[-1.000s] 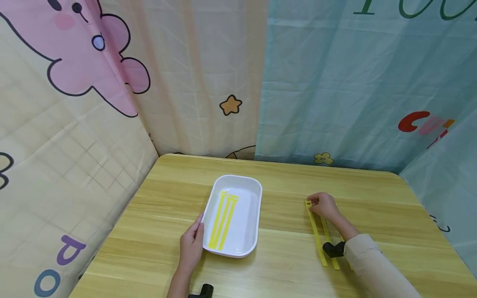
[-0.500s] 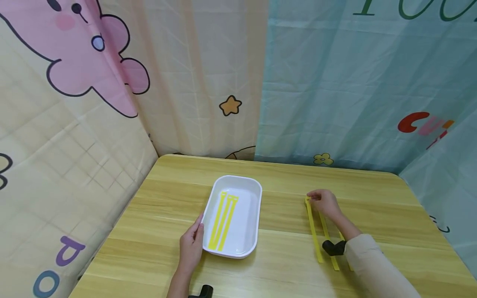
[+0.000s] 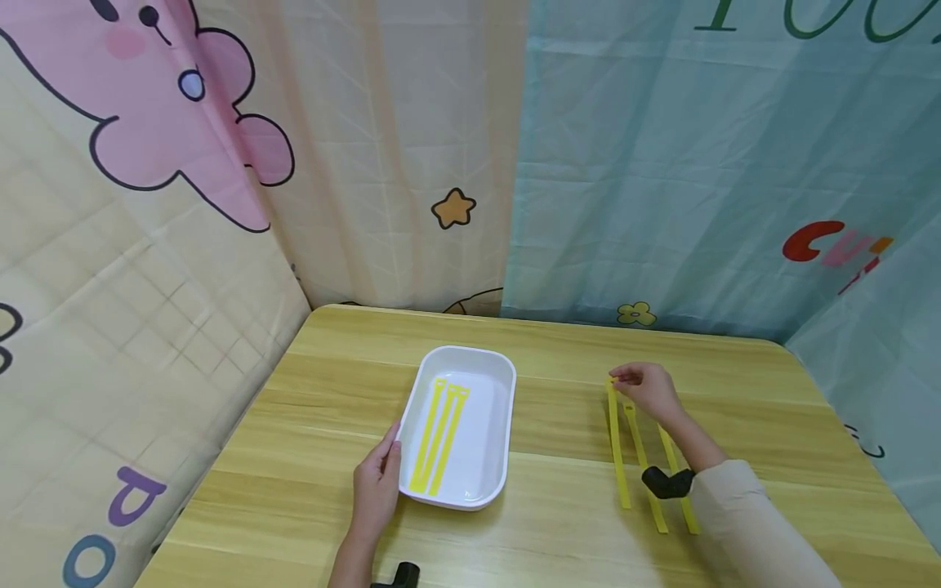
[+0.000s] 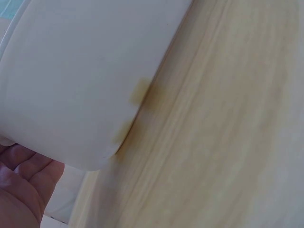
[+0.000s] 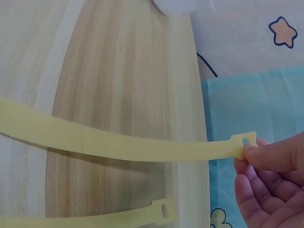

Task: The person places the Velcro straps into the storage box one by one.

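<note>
With a white tray (image 3: 485,441) gripped by the left fingers (image 3: 395,461), a yellow strap (image 5: 118,147) could be dropped if its end, pinched by the right fingers (image 5: 270,156), is let slip

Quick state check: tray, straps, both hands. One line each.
White tray: open side up, holding three straps
Straps in tray: lying lengthwise, side by side
Held strap: slotted end raised, body slightly bent
Two other straps: on table, unheld
Left hand: gripping tray's left side
Right hand: pinching held strap's slotted end
</note>
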Action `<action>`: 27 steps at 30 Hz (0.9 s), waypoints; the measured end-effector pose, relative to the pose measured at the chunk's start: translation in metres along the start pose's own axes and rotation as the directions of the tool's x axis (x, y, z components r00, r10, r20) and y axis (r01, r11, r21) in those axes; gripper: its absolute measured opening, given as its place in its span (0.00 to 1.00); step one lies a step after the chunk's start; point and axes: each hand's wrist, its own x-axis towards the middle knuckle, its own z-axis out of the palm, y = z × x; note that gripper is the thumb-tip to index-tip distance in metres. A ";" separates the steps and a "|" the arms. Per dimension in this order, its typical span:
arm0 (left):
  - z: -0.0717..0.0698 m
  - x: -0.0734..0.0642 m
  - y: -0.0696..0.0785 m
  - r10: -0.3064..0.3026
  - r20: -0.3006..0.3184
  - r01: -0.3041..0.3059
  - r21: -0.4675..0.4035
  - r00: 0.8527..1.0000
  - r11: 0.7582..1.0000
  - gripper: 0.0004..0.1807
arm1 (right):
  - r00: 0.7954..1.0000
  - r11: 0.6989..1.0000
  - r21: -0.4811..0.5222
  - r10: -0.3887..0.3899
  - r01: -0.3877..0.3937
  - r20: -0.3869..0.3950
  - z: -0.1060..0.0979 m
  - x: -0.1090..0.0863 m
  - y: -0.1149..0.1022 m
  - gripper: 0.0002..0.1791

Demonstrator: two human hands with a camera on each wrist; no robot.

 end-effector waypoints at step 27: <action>0.003 0.010 -0.045 0.033 0.002 -0.033 -0.010 0.999 0.999 0.18 | 0.996 0.998 -0.030 -0.048 0.046 -0.068 -0.023 -0.012 -0.025 0.10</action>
